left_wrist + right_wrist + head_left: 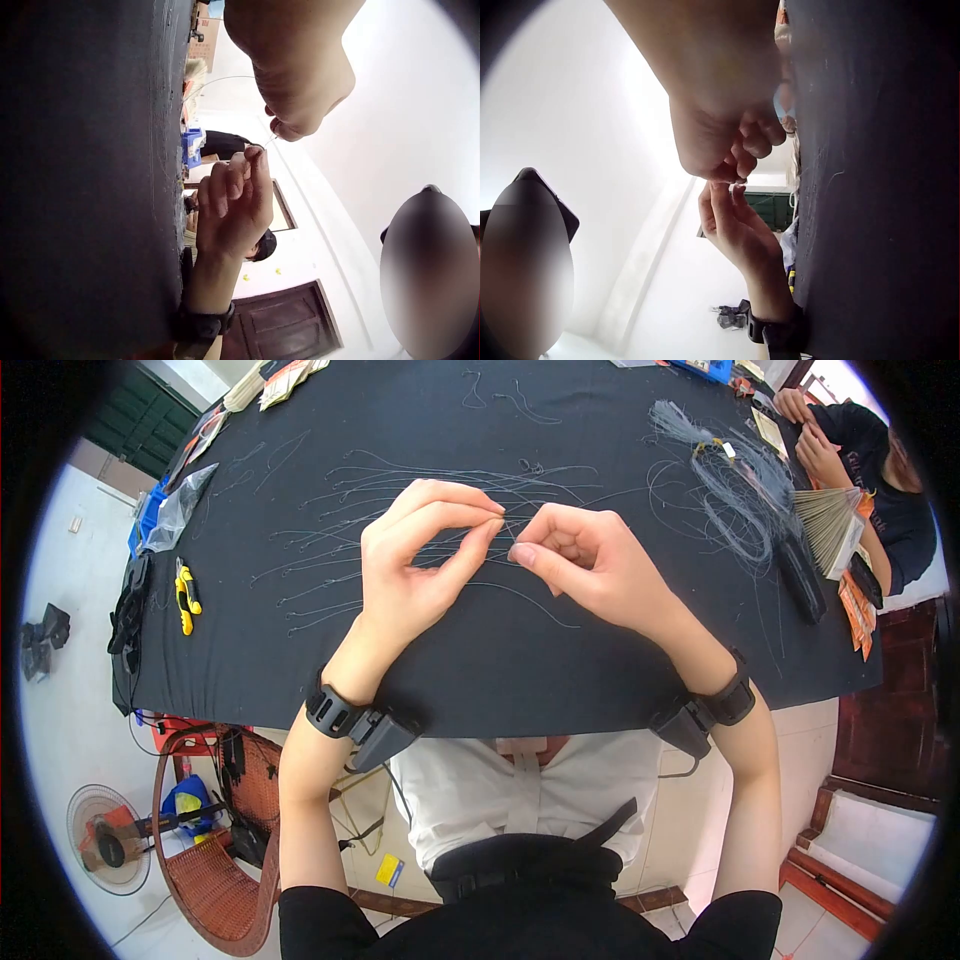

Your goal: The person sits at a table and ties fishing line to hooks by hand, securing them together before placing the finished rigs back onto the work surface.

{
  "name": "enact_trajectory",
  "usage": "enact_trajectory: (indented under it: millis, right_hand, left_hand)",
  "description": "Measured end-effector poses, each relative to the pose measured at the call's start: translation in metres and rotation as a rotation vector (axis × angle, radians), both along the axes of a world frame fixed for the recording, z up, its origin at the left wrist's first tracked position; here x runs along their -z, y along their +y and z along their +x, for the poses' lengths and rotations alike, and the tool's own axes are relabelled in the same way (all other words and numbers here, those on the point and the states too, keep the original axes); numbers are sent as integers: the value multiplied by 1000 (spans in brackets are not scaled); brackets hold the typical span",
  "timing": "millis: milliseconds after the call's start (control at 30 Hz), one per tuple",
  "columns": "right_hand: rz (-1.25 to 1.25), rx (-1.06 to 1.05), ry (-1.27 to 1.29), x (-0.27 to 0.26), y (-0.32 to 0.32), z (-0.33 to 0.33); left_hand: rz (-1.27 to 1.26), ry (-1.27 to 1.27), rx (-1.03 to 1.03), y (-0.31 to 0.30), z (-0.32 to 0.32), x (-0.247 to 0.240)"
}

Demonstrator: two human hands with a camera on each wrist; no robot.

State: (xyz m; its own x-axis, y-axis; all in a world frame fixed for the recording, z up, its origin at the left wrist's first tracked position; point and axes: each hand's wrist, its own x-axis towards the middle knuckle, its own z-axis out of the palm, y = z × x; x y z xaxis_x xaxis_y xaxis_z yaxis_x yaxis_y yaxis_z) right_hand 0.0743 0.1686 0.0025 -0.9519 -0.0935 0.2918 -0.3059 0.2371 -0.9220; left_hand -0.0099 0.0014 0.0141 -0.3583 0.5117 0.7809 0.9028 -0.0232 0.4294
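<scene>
Both hands are raised close together over the dark cloth-covered table. My left hand (400, 565) pinches between thumb and fingertips, its fingers arched. Just beside it, my right hand (605, 565) pinches with thumb and index finger while its other fingers curl in. A short stretch of thin line (271, 140) runs between the two pinches in the left wrist view; its ends are hidden in the fingertips. Beneath the hands, several thin grey lines (320, 540) lie spread side by side across the cloth, some with small bends at their left ends.
At right lie a coiled bundle of grey line (740, 495), a fan of pale cards (828, 525) and orange packets (857, 615). Yellow-handled pliers (187, 596) and a clear plastic bag (183, 510) are at left. Another person (865, 480) sits at the far right.
</scene>
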Motion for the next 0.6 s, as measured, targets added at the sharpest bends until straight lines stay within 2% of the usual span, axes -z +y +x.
enact_trajectory:
  millis: [233,367,533,600]
  right_hand:
    - [66,13,69,-9,2,5]
    - [74,59,110,-6,6,2]
    - [17,80,39,-3,10,0]
    - [33,110,99,-1,10,-3]
  left_hand:
    - [-109,13,1,2,-2,4]
    - [-139,-24,45,3,2,3]
    - [-160,-28,129,2,3,2]
    - [-144,-43,159,2,4,3]
